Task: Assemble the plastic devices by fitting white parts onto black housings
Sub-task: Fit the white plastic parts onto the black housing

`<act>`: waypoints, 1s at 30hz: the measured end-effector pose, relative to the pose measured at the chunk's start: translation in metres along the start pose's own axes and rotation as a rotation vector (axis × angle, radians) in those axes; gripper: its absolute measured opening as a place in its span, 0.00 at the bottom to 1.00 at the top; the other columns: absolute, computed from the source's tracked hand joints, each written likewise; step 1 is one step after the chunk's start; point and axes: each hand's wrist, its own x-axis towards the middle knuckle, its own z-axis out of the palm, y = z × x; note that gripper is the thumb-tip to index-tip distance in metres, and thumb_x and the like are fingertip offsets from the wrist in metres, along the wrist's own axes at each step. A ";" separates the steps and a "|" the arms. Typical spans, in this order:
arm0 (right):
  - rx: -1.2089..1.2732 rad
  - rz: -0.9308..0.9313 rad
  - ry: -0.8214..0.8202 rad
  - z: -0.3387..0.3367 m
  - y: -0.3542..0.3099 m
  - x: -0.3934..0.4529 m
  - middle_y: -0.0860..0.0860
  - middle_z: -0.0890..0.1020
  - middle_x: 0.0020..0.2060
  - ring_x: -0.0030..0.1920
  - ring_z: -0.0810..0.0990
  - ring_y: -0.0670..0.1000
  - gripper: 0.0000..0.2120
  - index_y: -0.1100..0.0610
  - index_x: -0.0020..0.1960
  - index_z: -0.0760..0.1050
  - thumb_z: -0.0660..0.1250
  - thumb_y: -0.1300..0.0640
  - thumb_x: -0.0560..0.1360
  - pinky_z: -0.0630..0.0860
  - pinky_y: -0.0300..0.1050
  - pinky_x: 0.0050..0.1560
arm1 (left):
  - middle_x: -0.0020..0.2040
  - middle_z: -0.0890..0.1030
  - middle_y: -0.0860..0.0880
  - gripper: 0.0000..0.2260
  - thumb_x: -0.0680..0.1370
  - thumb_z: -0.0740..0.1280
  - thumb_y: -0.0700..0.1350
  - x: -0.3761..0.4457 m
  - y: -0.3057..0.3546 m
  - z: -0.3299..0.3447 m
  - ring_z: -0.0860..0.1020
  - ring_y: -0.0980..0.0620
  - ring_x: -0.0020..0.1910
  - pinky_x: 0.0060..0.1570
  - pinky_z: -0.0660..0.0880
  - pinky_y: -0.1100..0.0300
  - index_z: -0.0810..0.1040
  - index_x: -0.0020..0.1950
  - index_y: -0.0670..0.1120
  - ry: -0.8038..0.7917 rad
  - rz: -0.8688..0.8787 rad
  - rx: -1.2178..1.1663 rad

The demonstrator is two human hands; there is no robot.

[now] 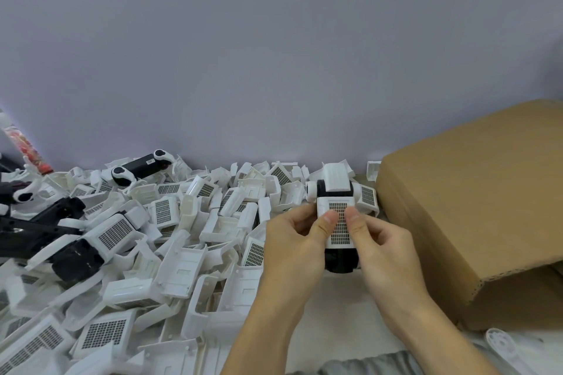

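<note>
I hold a black housing (341, 260) upright in front of me, just right of the middle. A white grille part (338, 233) lies on its front face and a second white cover (335, 178) sits on its far end. My left hand (294, 248) grips the device from the left, thumb pressing on the grille. From the right, my right hand (385, 248) grips it, and its thumb lies on the grille beside the other thumb. The housing's lower end is partly hidden between my palms.
A big heap of loose white parts (170, 240) covers the surface to the left and behind. Several black housings with white parts (82, 240) lie at the far left. A brown cardboard box (475, 207) stands at the right, against the grey wall.
</note>
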 end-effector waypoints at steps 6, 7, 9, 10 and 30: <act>0.008 -0.081 -0.024 0.000 -0.001 -0.001 0.49 0.88 0.39 0.43 0.87 0.47 0.16 0.58 0.47 0.86 0.65 0.48 0.73 0.80 0.36 0.39 | 0.43 0.88 0.50 0.06 0.79 0.70 0.38 0.001 0.002 -0.003 0.86 0.54 0.43 0.40 0.78 0.67 0.86 0.47 0.48 0.027 0.007 -0.014; 0.014 -0.089 -0.015 0.000 -0.001 -0.002 0.50 0.87 0.38 0.42 0.86 0.47 0.16 0.57 0.45 0.86 0.65 0.47 0.72 0.80 0.37 0.39 | 0.43 0.88 0.49 0.06 0.79 0.70 0.39 0.001 0.002 -0.002 0.86 0.54 0.43 0.39 0.78 0.67 0.86 0.47 0.47 0.028 0.009 -0.031; 0.022 -0.087 0.001 0.000 -0.001 -0.002 0.52 0.87 0.36 0.39 0.85 0.45 0.17 0.55 0.40 0.87 0.66 0.45 0.72 0.80 0.37 0.39 | 0.42 0.87 0.48 0.05 0.79 0.70 0.41 0.000 0.003 -0.001 0.86 0.54 0.41 0.38 0.78 0.67 0.87 0.46 0.46 0.032 0.005 -0.074; 0.027 -0.071 0.001 0.000 0.000 -0.002 0.53 0.87 0.36 0.38 0.84 0.45 0.17 0.55 0.39 0.87 0.65 0.45 0.73 0.79 0.38 0.39 | 0.42 0.87 0.47 0.06 0.78 0.71 0.42 0.000 0.003 -0.001 0.86 0.54 0.41 0.38 0.78 0.67 0.87 0.45 0.46 0.031 0.006 -0.091; 0.276 0.103 -0.058 -0.005 0.011 0.006 0.61 0.86 0.49 0.53 0.85 0.62 0.17 0.56 0.52 0.85 0.58 0.55 0.83 0.80 0.62 0.55 | 0.47 0.87 0.53 0.11 0.77 0.73 0.39 0.000 -0.002 0.002 0.85 0.55 0.47 0.41 0.79 0.64 0.85 0.55 0.53 -0.097 0.128 0.137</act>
